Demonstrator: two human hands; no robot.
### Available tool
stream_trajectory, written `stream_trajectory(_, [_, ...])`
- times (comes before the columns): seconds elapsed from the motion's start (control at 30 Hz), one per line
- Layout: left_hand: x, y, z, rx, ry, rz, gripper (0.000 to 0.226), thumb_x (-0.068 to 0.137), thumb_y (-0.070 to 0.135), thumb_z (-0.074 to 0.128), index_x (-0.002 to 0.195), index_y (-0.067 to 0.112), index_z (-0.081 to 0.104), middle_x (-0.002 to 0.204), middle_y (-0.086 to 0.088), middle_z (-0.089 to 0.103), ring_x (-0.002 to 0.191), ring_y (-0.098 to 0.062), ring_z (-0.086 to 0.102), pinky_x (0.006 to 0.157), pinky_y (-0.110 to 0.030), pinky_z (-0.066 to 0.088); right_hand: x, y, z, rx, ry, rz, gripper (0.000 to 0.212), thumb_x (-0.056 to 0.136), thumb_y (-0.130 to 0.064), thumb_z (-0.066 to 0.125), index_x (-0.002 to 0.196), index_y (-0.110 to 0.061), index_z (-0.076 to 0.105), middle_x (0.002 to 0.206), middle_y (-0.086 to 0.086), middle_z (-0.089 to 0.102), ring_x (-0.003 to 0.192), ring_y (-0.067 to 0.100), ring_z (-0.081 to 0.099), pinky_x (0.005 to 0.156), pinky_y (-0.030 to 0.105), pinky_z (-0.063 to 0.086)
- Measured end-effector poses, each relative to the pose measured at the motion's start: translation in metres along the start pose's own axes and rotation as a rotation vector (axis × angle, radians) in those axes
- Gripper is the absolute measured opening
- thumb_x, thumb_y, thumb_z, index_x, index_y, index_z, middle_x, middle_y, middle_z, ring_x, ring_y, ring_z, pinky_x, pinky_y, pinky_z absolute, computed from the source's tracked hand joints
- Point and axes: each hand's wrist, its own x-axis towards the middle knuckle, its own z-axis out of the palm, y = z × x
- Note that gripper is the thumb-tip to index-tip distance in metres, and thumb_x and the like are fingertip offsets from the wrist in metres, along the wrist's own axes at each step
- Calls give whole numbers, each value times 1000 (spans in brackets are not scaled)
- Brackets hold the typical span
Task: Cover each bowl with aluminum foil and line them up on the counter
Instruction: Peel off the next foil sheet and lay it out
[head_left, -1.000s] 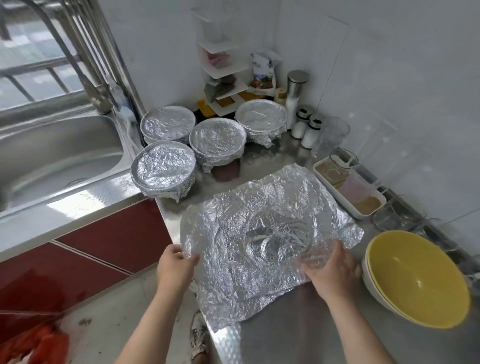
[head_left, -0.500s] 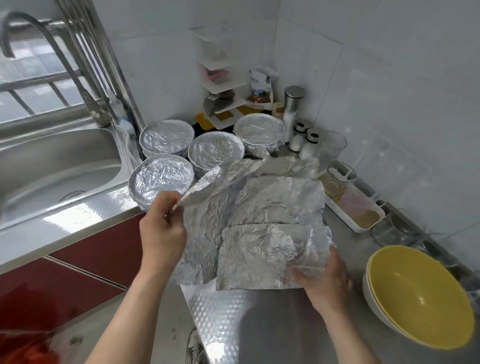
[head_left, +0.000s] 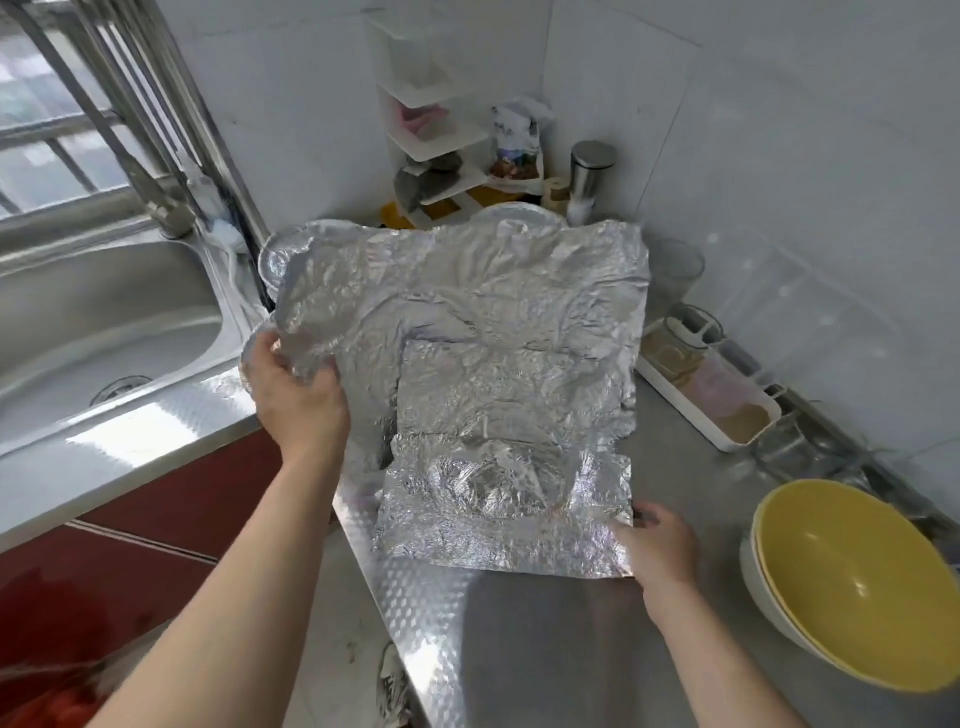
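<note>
Silver foil sheet (head_left: 493, 374) hangs in the air over the bench (head_left: 545, 649), held up almost facing the camera. The left hand (head_left: 296, 384) grips its upper left corner, fingers curled round a bunched wad of foil. The right hand (head_left: 657, 545) pinches the lower right corner, with most of its fingers hidden behind the sheet. The sheet therefore stretches on a diagonal from high left to low right. Its lower part is doubled over in a creased flap (it would want opening out before it can cap anything).

What the coming move turns on is the uncovered yellow bowl (head_left: 852, 587). It stands mouth up on the bench to the right of the right hand, near it but apart, and seems to be nested in a paler bowl beneath. The right hand is plainly the nearer of the two. I judge that the sheet must swing rightward and down, with the left hand travelling furthest across.

Only bare bench lies between sheet and bowl, and nothing stands in that path. A white tray (head_left: 727, 415) and some clear glasses (head_left: 680, 270) stand along the wall behind, close enough for a trailing edge to brush. Covered bowls (head_left: 270, 260) peep out from behind the sheet's top and left edges, mostly hidden by it. The sink (head_left: 104, 322) lies off to the left, well apart
</note>
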Motion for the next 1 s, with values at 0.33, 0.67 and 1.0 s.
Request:
stream_trajectory(0.33, [-164, -68, 8, 763, -881, 777, 59, 93, 56, 45, 148, 41, 33, 163, -1, 10, 149, -30, 15, 117, -58, 13, 1, 3, -15, -89, -39, -57, 10, 81, -13, 69, 83, -8, 61, 80, 10, 66, 75, 27, 59, 72, 41, 50])
stream_trajectory(0.67, [-199, -112, -17, 979, -864, 823, 66, 90, 67, 45, 150, 42, 31, 157, 0, 31, 141, -29, 33, 100, -64, 33, -25, 2, -30, -384, -15, -252, 39, 80, -15, 74, 108, -22, 48, 84, -7, 58, 85, 26, 60, 73, 36, 46])
stream_trajectory(1.0, [-213, -116, -40, 1024, -927, 698, 58, 96, 56, 36, 150, 43, 20, 161, -2, 17, 148, -28, 18, 104, -68, 26, -69, 46, -6, -1022, -371, -672, 79, 80, -65, -7, 151, -32, -16, 155, -7, -28, 146, 15, -22, 117, 42, -6])
